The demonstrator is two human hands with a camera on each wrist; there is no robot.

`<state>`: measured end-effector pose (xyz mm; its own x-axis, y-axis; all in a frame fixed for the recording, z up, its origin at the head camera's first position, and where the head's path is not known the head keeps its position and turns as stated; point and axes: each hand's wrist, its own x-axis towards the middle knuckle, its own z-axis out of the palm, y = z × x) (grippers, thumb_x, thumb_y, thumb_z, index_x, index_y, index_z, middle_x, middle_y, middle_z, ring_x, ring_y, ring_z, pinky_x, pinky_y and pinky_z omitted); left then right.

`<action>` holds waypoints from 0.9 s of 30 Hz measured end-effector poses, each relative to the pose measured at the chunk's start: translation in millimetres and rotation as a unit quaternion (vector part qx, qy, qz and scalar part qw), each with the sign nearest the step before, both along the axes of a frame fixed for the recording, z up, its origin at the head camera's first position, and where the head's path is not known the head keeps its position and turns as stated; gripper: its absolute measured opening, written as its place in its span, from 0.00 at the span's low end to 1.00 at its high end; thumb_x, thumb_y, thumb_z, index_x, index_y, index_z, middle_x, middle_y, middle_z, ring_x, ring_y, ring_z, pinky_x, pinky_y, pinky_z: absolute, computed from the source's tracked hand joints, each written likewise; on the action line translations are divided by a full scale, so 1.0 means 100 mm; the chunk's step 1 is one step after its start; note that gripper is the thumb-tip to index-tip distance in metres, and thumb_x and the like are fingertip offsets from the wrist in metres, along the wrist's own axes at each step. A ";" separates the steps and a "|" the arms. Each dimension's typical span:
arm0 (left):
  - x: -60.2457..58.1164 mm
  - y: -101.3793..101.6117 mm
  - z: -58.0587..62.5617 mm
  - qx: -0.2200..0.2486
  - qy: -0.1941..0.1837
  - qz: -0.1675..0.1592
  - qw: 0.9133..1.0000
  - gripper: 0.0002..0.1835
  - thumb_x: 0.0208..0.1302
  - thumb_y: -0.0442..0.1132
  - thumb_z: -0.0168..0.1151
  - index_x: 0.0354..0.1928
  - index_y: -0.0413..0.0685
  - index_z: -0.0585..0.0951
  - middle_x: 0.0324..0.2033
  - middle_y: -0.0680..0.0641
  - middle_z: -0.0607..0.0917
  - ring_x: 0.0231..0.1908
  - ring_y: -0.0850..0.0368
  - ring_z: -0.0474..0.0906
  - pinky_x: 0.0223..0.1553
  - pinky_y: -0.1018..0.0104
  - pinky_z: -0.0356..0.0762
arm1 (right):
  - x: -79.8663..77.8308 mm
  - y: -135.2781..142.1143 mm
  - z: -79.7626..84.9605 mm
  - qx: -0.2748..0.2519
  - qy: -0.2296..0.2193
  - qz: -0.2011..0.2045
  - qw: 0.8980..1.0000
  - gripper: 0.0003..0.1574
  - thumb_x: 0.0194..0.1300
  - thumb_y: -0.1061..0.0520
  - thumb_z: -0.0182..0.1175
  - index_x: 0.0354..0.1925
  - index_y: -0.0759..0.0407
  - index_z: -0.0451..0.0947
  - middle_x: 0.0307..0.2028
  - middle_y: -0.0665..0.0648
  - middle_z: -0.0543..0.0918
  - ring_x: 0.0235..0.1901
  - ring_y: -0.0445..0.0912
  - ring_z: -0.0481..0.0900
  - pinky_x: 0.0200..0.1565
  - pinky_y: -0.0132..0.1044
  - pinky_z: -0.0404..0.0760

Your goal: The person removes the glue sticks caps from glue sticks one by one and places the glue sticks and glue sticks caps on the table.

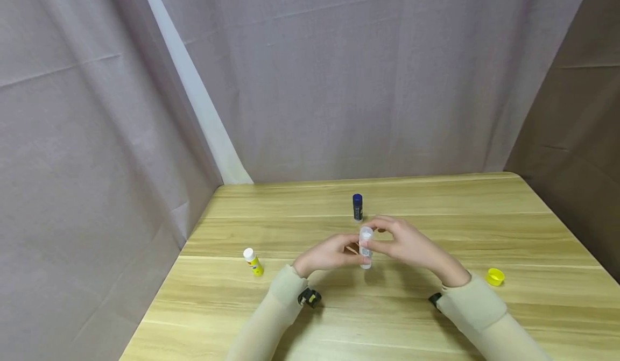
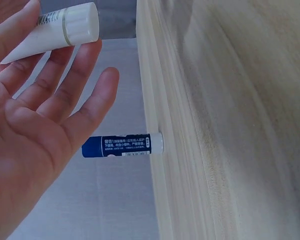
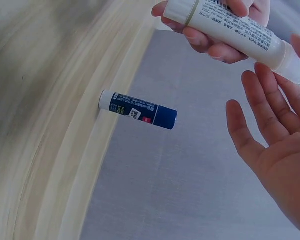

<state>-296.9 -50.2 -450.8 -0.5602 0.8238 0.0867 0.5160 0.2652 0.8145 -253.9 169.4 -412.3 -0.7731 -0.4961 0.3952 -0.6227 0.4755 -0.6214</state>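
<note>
A white glue stick (image 1: 365, 250) with fine printing and a translucent end is held above the table, tilted. Its lower part is gripped between the thumb and fingers of my left hand (image 1: 331, 254). My right hand (image 1: 407, 245) pinches the translucent top end (image 3: 292, 67) with thumb and fingertips, the other fingers spread loosely. In the right wrist view the printed side of the white tube (image 3: 235, 31) faces the camera. Just beyond the hands a blue glue stick (image 1: 357, 208) stands upright on its white base.
A yellow glue stick with a white cap (image 1: 253, 262) is on the wooden table (image 1: 218, 318) to the left. A loose yellow cap (image 1: 495, 277) lies to the right, beside the right forearm. Grey curtains (image 1: 339, 81) hang behind the table and along its left side.
</note>
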 end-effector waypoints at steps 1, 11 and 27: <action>0.00 0.00 0.00 0.000 -0.001 0.004 1.000 0.15 0.69 0.41 0.64 0.53 0.42 0.80 0.43 0.52 0.84 0.45 0.62 0.81 0.47 0.70 0.80 | 0.00 0.00 0.01 -0.004 -0.002 -0.001 1.000 0.18 0.66 0.49 0.67 0.54 0.47 0.81 0.50 0.44 0.83 0.50 0.44 0.78 0.52 0.53 0.78; 0.04 -0.02 -0.03 -0.011 0.002 0.019 1.000 0.19 0.68 0.41 0.65 0.57 0.39 0.79 0.46 0.51 0.85 0.46 0.59 0.81 0.49 0.66 0.80 | -0.02 0.02 0.16 -0.050 -0.018 -0.038 0.998 0.25 0.65 0.52 0.68 0.57 0.52 0.73 0.51 0.52 0.83 0.50 0.53 0.81 0.53 0.56 0.78; 0.03 -0.08 -0.06 -0.018 0.013 0.015 1.000 0.17 0.69 0.40 0.64 0.54 0.37 0.79 0.42 0.53 0.85 0.45 0.59 0.81 0.49 0.70 0.78 | -0.07 0.03 0.15 -0.068 -0.004 -0.048 0.997 0.19 0.64 0.53 0.69 0.50 0.52 0.74 0.43 0.46 0.83 0.43 0.45 0.81 0.51 0.48 0.81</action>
<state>-294.0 -58.6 -456.6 -0.5832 0.8092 0.0718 0.5280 0.3104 0.7905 -260.9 172.3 -397.1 -0.8184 -0.3617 0.4465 -0.5724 0.4443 -0.6892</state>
